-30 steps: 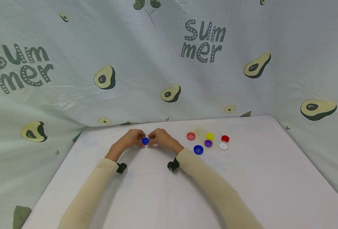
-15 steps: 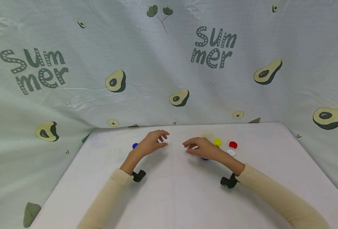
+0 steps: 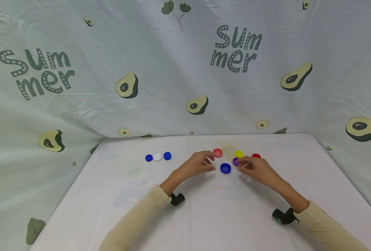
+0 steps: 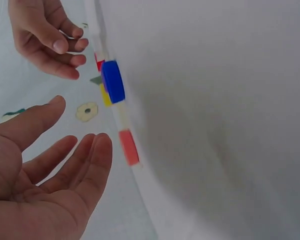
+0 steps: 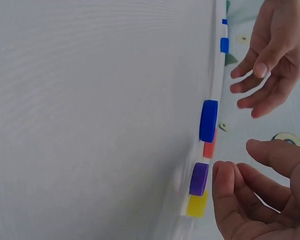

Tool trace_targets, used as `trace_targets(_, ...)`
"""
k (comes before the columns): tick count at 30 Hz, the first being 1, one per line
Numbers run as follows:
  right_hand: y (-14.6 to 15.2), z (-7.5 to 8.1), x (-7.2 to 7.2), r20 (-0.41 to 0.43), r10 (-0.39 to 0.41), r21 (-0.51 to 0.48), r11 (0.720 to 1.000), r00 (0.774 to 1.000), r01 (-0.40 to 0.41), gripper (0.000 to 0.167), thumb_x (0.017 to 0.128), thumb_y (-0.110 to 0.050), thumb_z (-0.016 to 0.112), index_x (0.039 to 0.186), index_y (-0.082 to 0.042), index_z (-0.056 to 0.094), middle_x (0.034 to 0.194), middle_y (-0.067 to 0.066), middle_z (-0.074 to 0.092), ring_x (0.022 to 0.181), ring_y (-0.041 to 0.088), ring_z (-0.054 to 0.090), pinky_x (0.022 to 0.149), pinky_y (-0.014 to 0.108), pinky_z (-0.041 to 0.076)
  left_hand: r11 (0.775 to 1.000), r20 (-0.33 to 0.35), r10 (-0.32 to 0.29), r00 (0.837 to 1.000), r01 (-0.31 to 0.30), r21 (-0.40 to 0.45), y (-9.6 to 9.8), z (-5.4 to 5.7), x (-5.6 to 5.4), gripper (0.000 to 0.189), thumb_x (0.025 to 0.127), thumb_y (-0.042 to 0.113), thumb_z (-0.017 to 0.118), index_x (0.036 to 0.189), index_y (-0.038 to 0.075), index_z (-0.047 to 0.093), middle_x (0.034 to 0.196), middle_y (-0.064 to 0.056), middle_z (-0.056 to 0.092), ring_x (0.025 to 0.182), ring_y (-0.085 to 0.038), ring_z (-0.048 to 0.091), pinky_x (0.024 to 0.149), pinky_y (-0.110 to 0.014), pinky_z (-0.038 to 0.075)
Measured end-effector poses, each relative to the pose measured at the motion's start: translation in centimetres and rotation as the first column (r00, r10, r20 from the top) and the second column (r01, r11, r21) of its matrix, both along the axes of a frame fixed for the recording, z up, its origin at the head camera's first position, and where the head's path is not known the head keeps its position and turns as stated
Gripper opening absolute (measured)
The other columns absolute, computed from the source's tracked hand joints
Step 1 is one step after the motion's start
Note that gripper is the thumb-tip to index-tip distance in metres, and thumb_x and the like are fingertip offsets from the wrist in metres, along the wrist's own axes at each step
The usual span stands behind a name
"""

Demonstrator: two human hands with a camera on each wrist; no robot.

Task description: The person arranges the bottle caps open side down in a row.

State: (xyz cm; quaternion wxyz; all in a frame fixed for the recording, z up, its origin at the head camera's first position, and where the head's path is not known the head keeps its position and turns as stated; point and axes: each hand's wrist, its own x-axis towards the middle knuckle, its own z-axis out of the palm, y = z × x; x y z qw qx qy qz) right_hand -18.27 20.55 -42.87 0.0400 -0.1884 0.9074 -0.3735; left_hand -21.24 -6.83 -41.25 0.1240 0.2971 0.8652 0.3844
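In the head view my left hand (image 3: 196,164) hovers with parted, loosely bent fingers beside a large blue cap (image 3: 225,168) and a salmon cap (image 3: 218,152). My right hand (image 3: 259,169) is over the right cluster, its fingertips close to a purple cap (image 3: 235,161). The right wrist view shows thumb and fingers apart, with the purple cap (image 5: 199,179) standing beside them, not held. A yellow cap (image 3: 239,154) lies behind the purple one. Part of a red cap (image 3: 256,156) shows beyond the right hand.
At the left of the white table (image 3: 185,223) lie a small blue cap (image 3: 149,158), a white cap (image 3: 157,157) and another blue cap (image 3: 167,156) in a row. A printed cloth (image 3: 160,118) hangs behind the table's far edge. Dark cameras (image 3: 284,216) sit on the wrists.
Both hands held a blue cap at the left a second ago; it now lies at the row's right end. Both hands have moved right to the other caps. The head view has shifted slightly.
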Motion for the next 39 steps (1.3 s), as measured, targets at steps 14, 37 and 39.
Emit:
trace_targets(14, -0.9, -1.3, -0.6, 0.109, 0.009, -0.037, 0.999, 0.994, -0.005, 0.04, 0.092, -0.008, 0.076, 0.126, 0.007, 0.064, 0.099, 0.007, 0.073, 0.091, 0.021, 0.071, 0.076, 0.029, 0.061, 0.998, 0.137, 0.058, 0.989, -0.053, -0.036, 4.0, -1.4, -1.3, 0.053, 0.08, 0.0, 0.085, 0.128, -0.001, 0.064, 0.109, -0.01, 0.07, 0.084, -0.012, 0.063, 0.072, -0.019, 0.055)
trace_targets(37, -2.8, -1.5, -1.6, 0.091, -0.044, 0.029, 0.999, 0.995, 0.042, 0.029, 0.084, -0.009, 0.084, 0.107, 0.004, 0.071, 0.085, 0.003, 0.07, 0.08, 0.015, 0.065, 0.073, 0.027, 0.059, 0.993, 0.069, 0.092, 0.993, -0.087, -0.074, 4.9, -1.8, -2.1, 0.031, 0.077, 0.002, 0.088, 0.106, -0.001, 0.075, 0.098, -0.009, 0.074, 0.08, -0.009, 0.061, 0.072, -0.017, 0.052)
trace_targets(39, -2.9, -1.4, -1.6, 0.077, -0.045, 0.03, 0.999, 0.996, 0.043, 0.029, 0.083, -0.008, 0.084, 0.105, 0.005, 0.071, 0.084, 0.003, 0.07, 0.079, 0.016, 0.065, 0.073, 0.028, 0.059, 0.993, 0.074, 0.097, 0.993, -0.091, -0.076, 5.0, -1.7, -2.1, 0.032, 0.077, 0.002, 0.088, 0.106, -0.001, 0.075, 0.098, -0.009, 0.074, 0.079, -0.009, 0.06, 0.071, -0.016, 0.051)
